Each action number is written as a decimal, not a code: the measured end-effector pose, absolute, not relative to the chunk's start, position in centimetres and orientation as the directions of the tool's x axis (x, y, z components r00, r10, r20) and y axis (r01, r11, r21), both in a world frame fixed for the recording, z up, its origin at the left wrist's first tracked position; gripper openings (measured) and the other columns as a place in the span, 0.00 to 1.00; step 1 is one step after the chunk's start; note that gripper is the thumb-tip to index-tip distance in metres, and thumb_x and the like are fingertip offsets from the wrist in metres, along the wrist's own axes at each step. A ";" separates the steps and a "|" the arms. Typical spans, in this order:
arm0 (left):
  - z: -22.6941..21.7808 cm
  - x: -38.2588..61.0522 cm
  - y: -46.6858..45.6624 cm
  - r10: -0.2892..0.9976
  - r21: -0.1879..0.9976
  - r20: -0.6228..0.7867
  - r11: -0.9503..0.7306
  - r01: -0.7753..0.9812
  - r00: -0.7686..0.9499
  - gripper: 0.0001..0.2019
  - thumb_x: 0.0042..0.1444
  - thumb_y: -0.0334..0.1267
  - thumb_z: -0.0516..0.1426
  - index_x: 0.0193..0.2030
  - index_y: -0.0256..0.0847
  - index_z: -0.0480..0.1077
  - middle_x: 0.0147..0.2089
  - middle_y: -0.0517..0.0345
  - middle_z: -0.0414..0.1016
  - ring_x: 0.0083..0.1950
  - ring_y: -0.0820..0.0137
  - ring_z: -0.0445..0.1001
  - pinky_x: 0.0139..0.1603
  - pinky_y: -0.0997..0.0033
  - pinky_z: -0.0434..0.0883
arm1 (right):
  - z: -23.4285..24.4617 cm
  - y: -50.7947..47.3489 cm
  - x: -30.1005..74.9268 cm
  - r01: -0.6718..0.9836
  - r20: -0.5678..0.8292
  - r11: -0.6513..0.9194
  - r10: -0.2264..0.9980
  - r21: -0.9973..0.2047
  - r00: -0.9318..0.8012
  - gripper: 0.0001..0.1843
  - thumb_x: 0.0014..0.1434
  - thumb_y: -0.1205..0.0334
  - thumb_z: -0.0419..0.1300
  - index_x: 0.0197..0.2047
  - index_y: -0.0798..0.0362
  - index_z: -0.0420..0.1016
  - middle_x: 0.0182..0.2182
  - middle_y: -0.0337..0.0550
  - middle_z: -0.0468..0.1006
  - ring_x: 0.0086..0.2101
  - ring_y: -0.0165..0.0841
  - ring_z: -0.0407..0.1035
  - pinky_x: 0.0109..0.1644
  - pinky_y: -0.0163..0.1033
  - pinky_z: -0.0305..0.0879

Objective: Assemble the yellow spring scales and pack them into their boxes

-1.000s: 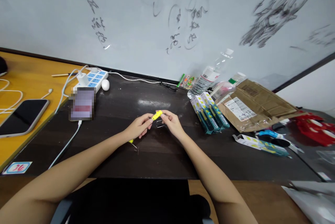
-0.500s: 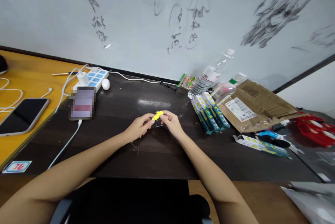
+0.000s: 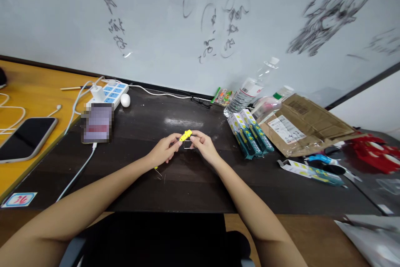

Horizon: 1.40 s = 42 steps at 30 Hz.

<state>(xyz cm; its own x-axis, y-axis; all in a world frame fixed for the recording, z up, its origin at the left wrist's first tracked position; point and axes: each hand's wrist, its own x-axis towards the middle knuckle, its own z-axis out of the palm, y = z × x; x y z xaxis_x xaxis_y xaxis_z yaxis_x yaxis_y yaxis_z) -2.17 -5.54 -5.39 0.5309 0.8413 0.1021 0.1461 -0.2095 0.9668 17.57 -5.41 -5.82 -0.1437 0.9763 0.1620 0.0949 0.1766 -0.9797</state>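
Observation:
Between my two hands, above the dark table, is a small yellow plastic piece (image 3: 186,135). My left hand (image 3: 164,150) pinches its near left end between thumb and fingers. The fingertips of my right hand (image 3: 204,146) are closed at its right end. Just under the piece, a thin bent metal wire (image 3: 188,147) shows between the hands; whether it is joined to the piece I cannot tell. Another thin wire (image 3: 159,172) with a yellow bit lies on the table below my left wrist.
Several slim green-and-white boxes (image 3: 250,135) stand right of my hands. Behind them are a water bottle (image 3: 245,94) and a brown cardboard package (image 3: 312,121). An opened box (image 3: 312,173) and scissors (image 3: 342,171) lie further right. At left are a phone (image 3: 98,123) and a power strip (image 3: 114,92).
The yellow piece has shifted slightly left and up and shows more of its length. My right fingers have moved a little along its right end, and more of the wire below is visible.

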 end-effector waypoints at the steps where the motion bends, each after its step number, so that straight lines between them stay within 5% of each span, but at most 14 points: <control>1: -5.4 -2.2 -5.6 0.835 0.967 0.099 -0.209 0.145 0.541 0.20 0.60 0.47 0.49 0.56 0.41 0.61 0.29 0.65 0.62 0.15 0.82 0.60 0.10 0.83 0.61 | -5.8 -5.4 17.5 0.088 0.163 0.177 0.976 -0.980 -0.145 0.19 0.51 0.48 0.62 0.42 0.51 0.74 0.29 0.37 0.75 0.22 0.25 0.64 0.29 0.33 0.65; 13: -5.1 -2.1 -5.9 0.831 0.945 0.127 -0.267 0.188 0.541 0.20 0.61 0.46 0.49 0.56 0.42 0.61 0.28 0.66 0.61 0.17 0.82 0.60 0.11 0.84 0.60 | -5.7 -5.3 17.1 0.055 0.173 0.180 0.978 -0.982 -0.118 0.18 0.49 0.47 0.64 0.37 0.52 0.74 0.32 0.39 0.76 0.22 0.24 0.64 0.27 0.32 0.66; 17: -5.2 -2.1 -5.8 0.835 0.956 0.110 -0.237 0.172 0.539 0.20 0.60 0.46 0.49 0.56 0.42 0.61 0.29 0.65 0.62 0.17 0.82 0.60 0.11 0.84 0.60 | -5.5 -5.5 17.3 0.075 0.173 0.186 0.974 -0.980 -0.148 0.18 0.50 0.48 0.63 0.39 0.52 0.71 0.25 0.34 0.71 0.21 0.25 0.62 0.28 0.33 0.65; 22: -6.0 -2.1 -5.2 0.854 0.992 0.053 -0.106 0.072 0.517 0.15 0.60 0.48 0.49 0.50 0.44 0.59 0.31 0.65 0.63 0.16 0.83 0.62 0.11 0.85 0.61 | -5.4 -5.8 18.1 0.245 0.212 0.266 0.951 -0.932 -0.226 0.11 0.55 0.54 0.60 0.37 0.50 0.66 0.18 0.27 0.55 0.20 0.24 0.55 0.30 0.32 0.61; 32: -7.0 -1.7 -5.0 0.819 0.993 -0.111 0.066 0.101 0.563 0.19 0.60 0.44 0.51 0.56 0.44 0.55 0.26 0.70 0.61 0.12 0.81 0.62 0.10 0.81 0.64 | -4.4 -6.6 18.1 0.618 0.365 0.433 0.899 -0.657 -0.242 0.07 0.60 0.58 0.54 0.33 0.53 0.67 0.25 0.35 0.67 0.26 0.27 0.61 0.33 0.32 0.57; 42: -5.5 -2.1 -6.1 0.807 0.948 -0.084 -0.116 0.296 0.585 0.13 0.60 0.43 0.49 0.49 0.42 0.60 0.24 0.69 0.63 0.11 0.80 0.63 0.10 0.82 0.60 | -4.3 -6.9 17.3 0.646 0.425 0.450 0.881 -0.617 -0.207 0.05 0.57 0.62 0.56 0.31 0.53 0.69 0.21 0.32 0.58 0.23 0.26 0.55 0.30 0.32 0.54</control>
<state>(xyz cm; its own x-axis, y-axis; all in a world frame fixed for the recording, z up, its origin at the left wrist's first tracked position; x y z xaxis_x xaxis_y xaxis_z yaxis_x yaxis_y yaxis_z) -2.11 -6.05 -5.50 0.5849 0.8067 -0.0841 0.2960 -0.1158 0.9482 17.26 -6.92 -4.25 -0.2067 0.8810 0.4255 0.6461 0.4495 -0.6169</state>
